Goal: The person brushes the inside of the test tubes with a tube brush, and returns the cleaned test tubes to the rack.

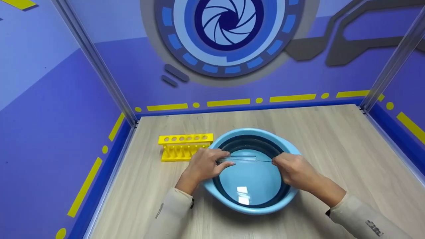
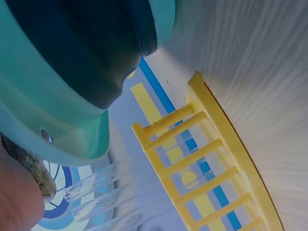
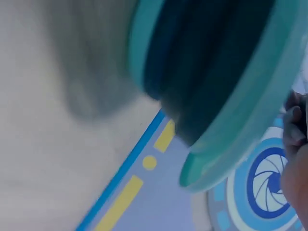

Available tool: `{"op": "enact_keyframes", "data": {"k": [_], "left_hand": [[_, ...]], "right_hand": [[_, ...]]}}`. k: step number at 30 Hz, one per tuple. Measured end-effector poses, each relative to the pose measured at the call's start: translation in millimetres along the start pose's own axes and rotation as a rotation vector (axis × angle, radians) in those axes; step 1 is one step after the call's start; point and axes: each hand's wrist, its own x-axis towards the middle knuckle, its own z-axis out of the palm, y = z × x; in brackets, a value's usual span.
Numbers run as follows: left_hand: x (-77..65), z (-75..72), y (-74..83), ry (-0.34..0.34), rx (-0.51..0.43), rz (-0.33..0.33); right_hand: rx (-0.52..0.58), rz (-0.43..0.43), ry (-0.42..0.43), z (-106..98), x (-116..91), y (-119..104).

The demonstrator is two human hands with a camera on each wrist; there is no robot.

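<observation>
Over a light-blue basin (image 1: 254,209) with a dark inner band, my left hand (image 1: 203,165) grips a clear test tube (image 1: 244,156) that lies level and points right. My right hand (image 1: 295,169) pinches the thin wire handle of a test tube brush (image 1: 264,161) at the basin's right side. The wire runs left toward the tube's mouth. Beside the left thumb in the left wrist view, grey bristles (image 2: 30,166) show at the tube's rounded end. Only the edge of my right hand (image 3: 297,185) appears in the right wrist view.
A yellow test tube rack (image 1: 186,139) stands on the wood-look table (image 1: 332,146), just left of the basin. Several clear tubes (image 2: 98,202) stick out of it in the left wrist view. Blue-purple panels (image 1: 212,94) wall the table's back and sides.
</observation>
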Motion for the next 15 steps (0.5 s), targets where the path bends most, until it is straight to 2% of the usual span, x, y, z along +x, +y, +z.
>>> {"op": "enact_keyframes", "data": {"k": [3, 7, 11, 15], "left_hand": [[-0.2, -1.3, -0.8, -0.034, -0.024, -0.008], [-1.1, -2.2, -3.3, -0.065, -0.062, -0.036], [-3.3, -4.0, -4.1, -0.091, -0.099, -0.069], [-4.5, -7.5, -1.4, -0.092, -0.112, -0.069]], "right_hand": [[-0.143, -0.143, 0.041, 4, 0, 9], [-0.259, -0.243, 0.073, 6, 3, 18], [-0.310, -0.306, 0.080, 4, 8, 22], [-0.324, -0.350, 0.095, -1, 10, 24]]}}
